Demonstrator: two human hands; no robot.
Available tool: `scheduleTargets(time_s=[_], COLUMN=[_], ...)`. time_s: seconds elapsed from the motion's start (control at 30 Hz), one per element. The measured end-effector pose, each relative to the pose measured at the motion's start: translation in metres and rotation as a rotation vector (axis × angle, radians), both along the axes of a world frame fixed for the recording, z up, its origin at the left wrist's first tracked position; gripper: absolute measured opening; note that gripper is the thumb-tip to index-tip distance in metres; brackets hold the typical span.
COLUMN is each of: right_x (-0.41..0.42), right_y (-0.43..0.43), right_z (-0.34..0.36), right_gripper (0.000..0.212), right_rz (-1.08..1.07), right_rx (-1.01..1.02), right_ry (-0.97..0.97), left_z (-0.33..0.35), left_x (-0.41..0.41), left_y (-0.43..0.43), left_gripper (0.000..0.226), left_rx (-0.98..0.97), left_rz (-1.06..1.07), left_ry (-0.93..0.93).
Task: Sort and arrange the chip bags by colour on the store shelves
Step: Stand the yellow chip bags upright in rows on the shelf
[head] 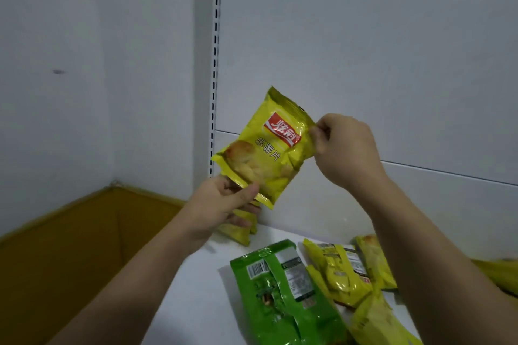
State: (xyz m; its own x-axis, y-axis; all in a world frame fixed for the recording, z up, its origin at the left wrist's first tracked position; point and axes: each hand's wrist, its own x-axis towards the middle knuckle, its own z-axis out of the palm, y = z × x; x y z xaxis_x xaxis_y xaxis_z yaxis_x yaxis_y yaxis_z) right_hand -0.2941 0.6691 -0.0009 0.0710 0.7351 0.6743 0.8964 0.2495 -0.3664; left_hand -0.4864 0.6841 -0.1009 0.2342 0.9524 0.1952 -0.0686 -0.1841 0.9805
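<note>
Awaiting shelving, a yellow foil chip bag (269, 148) is pinched endwise by left hand (221, 204) and right hand (344, 148) above the white shelf's (204, 283) rear-left corner.

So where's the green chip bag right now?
The green chip bag lies barcode-up on the white shelf, low centre in the head view, just left of the loose yellow bags, beneath the raised yellow bag.
</note>
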Motion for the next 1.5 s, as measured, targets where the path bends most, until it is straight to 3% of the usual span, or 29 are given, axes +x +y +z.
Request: scheduleTargets(time_s=[0.13,0.3,0.4,0.5,0.63,0.73,0.87,1.1,1.27,1.5], right_x=[-0.031,-0.050,-0.062,-0.072,-0.087,-0.091,-0.085,-0.087,-0.067,0.029], right_y=[0.013,0.041,0.058,0.073,0.086,0.087,0.091,0.091,0.076,0.033], right_z=[-0.013,-0.036,-0.055,-0.062,-0.078,-0.087,-0.092,-0.104,-0.097,-0.090], right_gripper=[0.023,0.017,0.014,0.012,0.013,0.020,0.022,0.024,0.033,0.029], right_rz=[0.189,0.042,0.023,0.029,0.051,0.024,-0.025,-0.080,-0.079,-0.233], right_rx=[-0.262,-0.237,-0.245,-0.343,-0.538,-0.502,-0.424,-0.311,-0.282,-0.317], right_ry=[0.332,0.036,-0.061,-0.194,-0.483,-0.546,-0.533,-0.460,-0.360,-0.141], left_z=[-0.018,-0.050,-0.070,-0.090,-0.097,-0.107,-0.117,-0.104,-0.097,-0.045], left_x=[-0.028,-0.063,-0.075,-0.088,-0.087,-0.069,-0.053,-0.045,-0.052,-0.031], left_y=[0.015,0.031,0.040,0.050,0.055,0.063,0.068,0.077,0.072,0.054], left_gripper=[0.046,0.029,0.038,0.043,0.062,0.066,0.077,0.086,0.093,0.060], left_rx=[-0.048,-0.022,-0.129,-0.172,-0.008,0.099,0.177,0.196,0.202,0.523], left_rz=[0.112,0.186,0.183,0.378,0.524,0.504,0.509,0.598,0.556,0.517], left_ry=[-0.175,-0.209,-0.118,-0.084,0.040,0.247,0.501,0.702,0.672,0.485])
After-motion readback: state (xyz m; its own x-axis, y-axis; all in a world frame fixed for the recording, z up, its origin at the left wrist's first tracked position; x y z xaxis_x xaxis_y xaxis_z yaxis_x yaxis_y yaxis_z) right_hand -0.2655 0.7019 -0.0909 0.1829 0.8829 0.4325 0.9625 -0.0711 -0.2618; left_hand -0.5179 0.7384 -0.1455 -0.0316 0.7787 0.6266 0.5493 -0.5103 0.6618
